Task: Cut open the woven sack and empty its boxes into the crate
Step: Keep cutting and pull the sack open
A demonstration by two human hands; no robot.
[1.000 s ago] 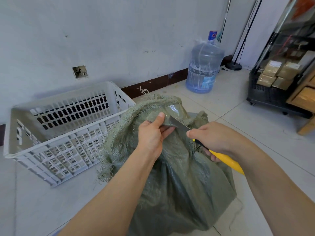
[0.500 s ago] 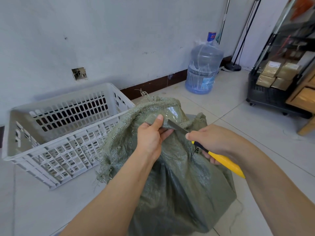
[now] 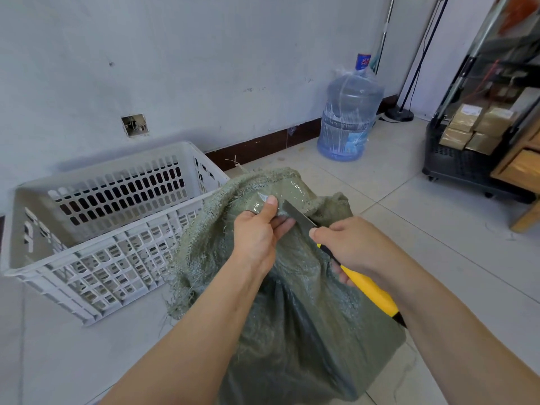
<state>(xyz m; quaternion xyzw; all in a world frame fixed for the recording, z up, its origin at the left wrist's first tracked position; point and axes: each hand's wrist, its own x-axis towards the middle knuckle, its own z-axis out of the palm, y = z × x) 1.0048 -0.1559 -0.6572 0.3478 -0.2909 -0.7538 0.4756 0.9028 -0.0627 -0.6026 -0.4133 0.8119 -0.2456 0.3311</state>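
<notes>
A grey-green woven sack [image 3: 304, 323] stands on the floor in front of me, its taped top folded over. My left hand [image 3: 258, 232] pinches the taped top edge between thumb and fingers. My right hand [image 3: 347, 247] grips a yellow-handled utility knife [image 3: 371, 290]; its blade [image 3: 298, 216] lies against the sack's top just right of my left thumb. A white slatted plastic crate [image 3: 96, 258] stands to the left, touching the sack. The sack's contents are hidden.
A large blue water bottle [image 3: 349, 115] stands by the wall at the back. A black wheeled cart [image 3: 458, 168] with brown packets is at the right, next to wooden furniture [image 3: 523, 211]. Pale tiled floor lies around the sack.
The blade has stayed at the sack's taped top while both hands shifted only slightly. The view has drifted a little.
</notes>
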